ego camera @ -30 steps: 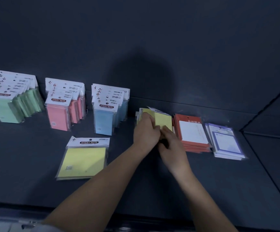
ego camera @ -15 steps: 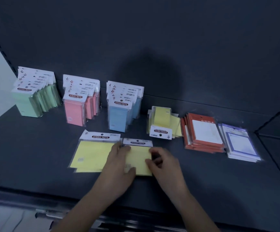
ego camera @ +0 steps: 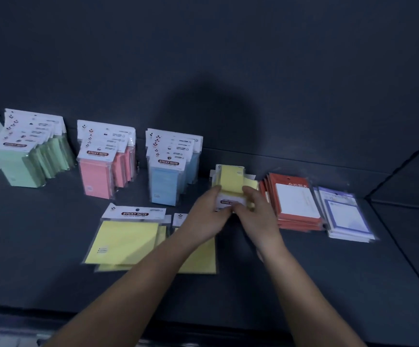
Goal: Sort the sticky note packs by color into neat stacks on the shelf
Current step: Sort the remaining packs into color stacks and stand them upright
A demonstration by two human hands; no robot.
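Yellow cellophane-wrapped sticky note pack (ego camera: 229, 180) pinched between left hand (ego camera: 202, 217) and right hand (ego camera: 254, 214), atop untidy yellow pile (ego camera: 251, 183) beyond the fingertips; lift level; square onto flat yellow packs (ego camera: 125, 240) beside left wrist.

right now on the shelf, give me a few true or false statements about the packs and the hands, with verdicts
1. The left hand and right hand both grip the small yellow pile. True.
2. The pink stack stands between the green stack and the blue stack. True.
3. The purple packs lie beside the green stack. False: they lie at the far right, next to the orange packs.
4. The large yellow packs stand upright at the back. False: they lie flat at the front of the shelf.
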